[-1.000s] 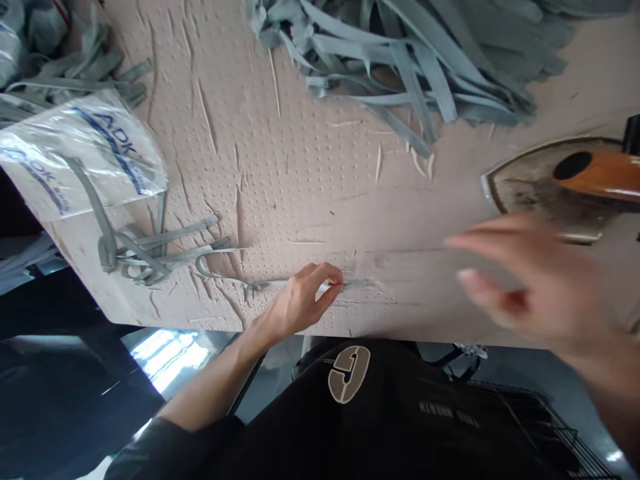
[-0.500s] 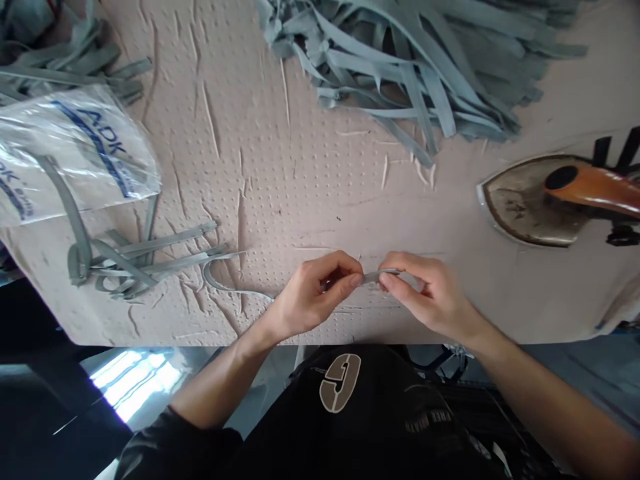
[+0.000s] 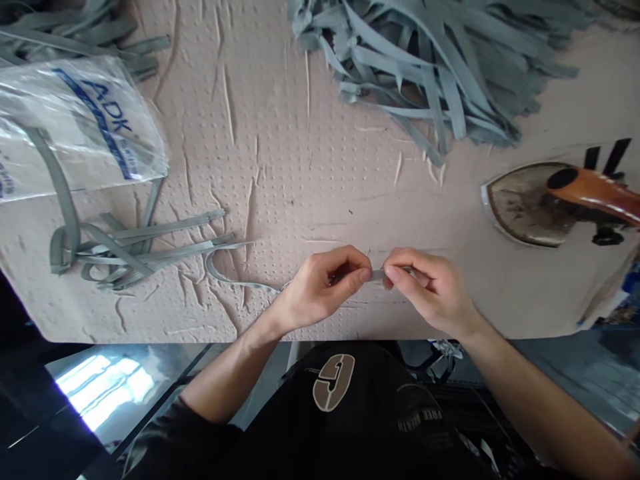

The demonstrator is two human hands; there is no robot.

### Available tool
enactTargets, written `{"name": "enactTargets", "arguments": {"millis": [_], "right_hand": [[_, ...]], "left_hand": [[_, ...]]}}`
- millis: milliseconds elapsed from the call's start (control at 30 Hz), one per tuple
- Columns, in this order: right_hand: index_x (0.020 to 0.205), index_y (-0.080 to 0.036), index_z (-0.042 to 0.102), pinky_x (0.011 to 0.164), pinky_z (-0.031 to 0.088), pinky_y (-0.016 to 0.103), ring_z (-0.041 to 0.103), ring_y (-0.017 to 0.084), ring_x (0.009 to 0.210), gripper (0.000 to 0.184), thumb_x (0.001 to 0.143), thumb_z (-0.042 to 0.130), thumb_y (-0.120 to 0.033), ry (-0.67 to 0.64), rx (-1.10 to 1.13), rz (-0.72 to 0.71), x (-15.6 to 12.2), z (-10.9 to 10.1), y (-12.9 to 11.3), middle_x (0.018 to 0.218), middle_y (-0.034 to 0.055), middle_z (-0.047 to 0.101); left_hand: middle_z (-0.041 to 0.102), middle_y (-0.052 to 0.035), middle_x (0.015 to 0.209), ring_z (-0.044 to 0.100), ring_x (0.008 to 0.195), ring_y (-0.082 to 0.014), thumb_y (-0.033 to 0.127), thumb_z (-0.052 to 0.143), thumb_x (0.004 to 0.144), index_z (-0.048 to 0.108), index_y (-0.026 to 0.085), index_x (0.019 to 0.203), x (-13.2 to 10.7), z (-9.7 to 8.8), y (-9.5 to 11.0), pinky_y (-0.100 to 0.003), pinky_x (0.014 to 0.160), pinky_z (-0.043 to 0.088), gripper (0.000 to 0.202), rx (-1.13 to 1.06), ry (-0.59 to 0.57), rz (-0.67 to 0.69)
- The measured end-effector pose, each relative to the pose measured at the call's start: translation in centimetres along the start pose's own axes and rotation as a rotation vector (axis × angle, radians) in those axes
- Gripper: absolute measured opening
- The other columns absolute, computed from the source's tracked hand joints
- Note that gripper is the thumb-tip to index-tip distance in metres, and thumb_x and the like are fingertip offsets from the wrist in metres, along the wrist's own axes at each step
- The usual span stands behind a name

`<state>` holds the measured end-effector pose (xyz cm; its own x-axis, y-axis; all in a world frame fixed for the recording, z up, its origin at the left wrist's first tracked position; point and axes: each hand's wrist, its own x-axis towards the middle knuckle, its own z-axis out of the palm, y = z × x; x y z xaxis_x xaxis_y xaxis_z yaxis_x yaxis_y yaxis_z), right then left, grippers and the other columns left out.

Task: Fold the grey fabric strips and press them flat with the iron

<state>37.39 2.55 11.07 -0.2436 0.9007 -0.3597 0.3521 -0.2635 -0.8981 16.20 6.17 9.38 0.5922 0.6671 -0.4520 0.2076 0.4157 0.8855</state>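
Between my two hands a short stretch of a grey fabric strip shows, close to the front edge of the table. My left hand pinches it between thumb and forefinger. From the other side my right hand pinches its end, and the fingers cover most of it. A thin grey strip curves over the table from behind my left wrist; whether it is the same piece I cannot tell. Left of it lies a small tangle of grey strips.
A big heap of grey strips lies at the back, with another pile at the far left. A clear printed plastic bag covers part of the left side. An iron with an orange handle rests at the right of the padded table.
The view has shifted slightly. My right fingers have moved a little on the strip's end, which now shows less beyond them. Both hands still pinch it.
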Motion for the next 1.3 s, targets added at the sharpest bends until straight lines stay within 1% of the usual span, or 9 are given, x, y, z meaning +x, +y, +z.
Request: {"name": "enactTargets", "arguments": {"millis": [233, 367, 567, 633, 767, 900, 1000, 1067, 1300], "right_hand": [[0.083, -0.023, 0.062, 0.063, 0.045, 0.022, 0.059, 0.009, 0.069, 0.021, 0.101, 0.054, -0.030, -0.006, -0.130, 0.022, -1.8, -0.6, 2.0, 0.074, -0.0029, 0.064], [0.083, -0.022, 0.062, 0.063, 0.048, 0.025, 0.062, 0.012, 0.069, 0.023, 0.101, 0.051, -0.032, -0.035, -0.283, 0.072, -5.0, 0.0, 5.9, 0.075, -0.0005, 0.065], [0.114, -0.019, 0.068, 0.060, 0.050, 0.031, 0.068, 0.018, 0.069, 0.029, 0.099, 0.056, -0.041, 0.099, -0.697, 0.082, -8.0, -0.7, 10.6, 0.083, 0.0031, 0.072], [0.117, -0.018, 0.067, 0.068, 0.053, 0.033, 0.069, 0.020, 0.078, 0.028, 0.100, 0.054, -0.036, 0.164, -0.732, 0.035, -7.5, -1.1, 10.2, 0.090, 0.0056, 0.072], [0.113, -0.018, 0.066, 0.084, 0.054, 0.036, 0.069, 0.021, 0.088, 0.018, 0.099, 0.055, -0.023, 0.147, -0.699, -0.191, -5.2, -1.2, 8.0, 0.097, 0.0067, 0.072], [0.111, -0.018, 0.066, 0.087, 0.055, 0.035, 0.068, 0.019, 0.091, 0.018, 0.095, 0.059, -0.013, 0.108, -0.666, -0.334, -3.7, -0.7, 6.6, 0.097, 0.0060, 0.072], [0.108, -0.018, 0.067, 0.085, 0.055, 0.035, 0.068, 0.020, 0.091, 0.018, 0.094, 0.059, -0.011, 0.133, -0.670, -0.368, -3.6, -0.8, 6.3, 0.096, 0.0063, 0.072], [0.107, -0.018, 0.068, 0.086, 0.055, 0.036, 0.069, 0.020, 0.091, 0.018, 0.094, 0.059, -0.011, 0.186, -0.681, -0.366, -3.8, -1.1, 6.3, 0.096, 0.0066, 0.073], [0.103, -0.021, 0.069, 0.082, 0.054, 0.037, 0.067, 0.020, 0.085, 0.017, 0.093, 0.059, -0.012, 0.397, -0.716, -0.418, -2.1, -2.2, 5.2, 0.090, 0.0045, 0.072]], "left_hand": [[0.067, -0.0002, 0.079, 0.057, 0.069, -0.0095, 0.025, 0.057, 0.098, 0.067, 0.017, 0.092, -1.1, 0.3, -1.6, -0.023, 0.063, 0.046, 0.014, 0.182, 0.024, -0.003], [0.074, -0.0068, 0.105, 0.068, 0.099, -0.0162, 0.020, 0.055, 0.097, 0.069, 0.019, 0.105, -4.5, 0.1, -4.3, -0.031, 0.087, 0.056, 0.016, 0.330, 0.103, 0.085], [0.071, -0.0053, 0.102, 0.068, 0.092, -0.0155, 0.027, 0.056, 0.095, 0.065, 0.020, 0.107, -12.3, -6.2, -9.5, -0.032, 0.085, 0.056, 0.017, 0.571, 1.134, -0.220], [0.071, -0.0048, 0.099, 0.068, 0.089, -0.0158, 0.030, 0.060, 0.092, 0.064, 0.020, 0.108, -13.4, -8.3, -11.1, -0.031, 0.081, 0.055, 0.019, 0.569, 1.265, -0.364], [0.069, 0.0000, 0.078, 0.066, 0.072, -0.0159, 0.026, 0.066, 0.085, 0.064, 0.020, 0.092, -11.5, -9.3, -12.2, -0.032, 0.076, 0.054, 0.009, 0.586, 1.191, -0.475], [0.071, 0.0003, 0.079, 0.067, 0.074, -0.0138, 0.021, 0.063, 0.090, 0.066, 0.020, 0.090, -7.6, -6.7, -8.7, -0.032, 0.079, 0.056, 0.004, 0.677, 1.107, -0.053], [0.075, -0.0058, 0.112, 0.070, 0.105, -0.0161, 0.023, 0.061, 0.096, 0.067, 0.020, 0.115, -5.5, -4.9, -4.8, -0.035, 0.093, 0.057, 0.020, 0.623, 0.675, 0.362], [0.067, -0.0092, 0.135, 0.062, 0.127, -0.0187, 0.023, 0.058, 0.099, 0.062, 0.020, 0.130, -5.0, -4.6, -3.5, -0.039, 0.106, 0.054, 0.032, 0.593, 0.474, 0.440], [0.073, -0.0068, 0.110, 0.069, 0.105, -0.0192, 0.019, 0.054, 0.098, 0.067, 0.020, 0.116, -7.8, -6.3, -8.7, -0.039, 0.096, 0.056, 0.022, 0.697, 0.749, 0.006]]}}
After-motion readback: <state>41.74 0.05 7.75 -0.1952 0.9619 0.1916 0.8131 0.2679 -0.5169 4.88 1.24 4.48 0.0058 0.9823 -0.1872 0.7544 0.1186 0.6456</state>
